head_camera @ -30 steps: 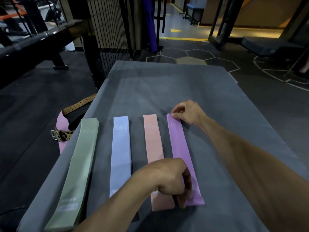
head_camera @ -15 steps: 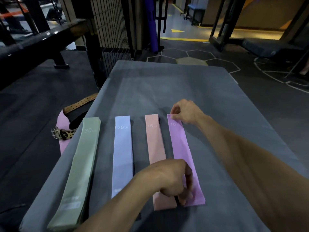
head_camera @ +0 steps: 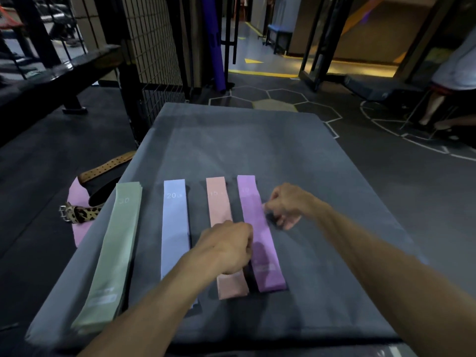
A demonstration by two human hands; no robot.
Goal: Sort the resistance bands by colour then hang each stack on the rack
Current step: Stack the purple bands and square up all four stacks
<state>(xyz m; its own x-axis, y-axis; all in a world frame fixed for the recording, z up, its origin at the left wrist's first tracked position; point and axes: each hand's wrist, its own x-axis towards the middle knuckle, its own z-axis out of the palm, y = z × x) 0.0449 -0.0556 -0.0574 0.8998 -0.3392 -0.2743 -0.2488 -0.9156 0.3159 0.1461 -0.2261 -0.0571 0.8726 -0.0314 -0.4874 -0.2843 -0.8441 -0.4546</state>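
Four flat stacks of resistance bands lie side by side on the grey table [head_camera: 296, 155]: green [head_camera: 117, 253], light blue [head_camera: 175, 222], peach [head_camera: 219, 202] and purple [head_camera: 253, 210]. My left hand [head_camera: 226, 248] hovers over the middle of the peach stack with curled fingers. Its thumb side is at the purple stack's left edge, and its fingertips are hidden. My right hand [head_camera: 284, 206] is blurred at the purple stack's right edge, its fingers curled toward that edge. Whether either hand grips the purple stack is unclear. All the stacks lie flat.
Leather belts and a pink mat [head_camera: 82, 202] lie on the floor left of the table. A wire mesh rack [head_camera: 152, 47] stands beyond the table's far left corner. A seated person [head_camera: 450, 81] is at far right. The table's far half is bare cloth.
My left hand slid from the near end of the purple stack to its middle. My right hand moved from the stack's far end back along its right edge.
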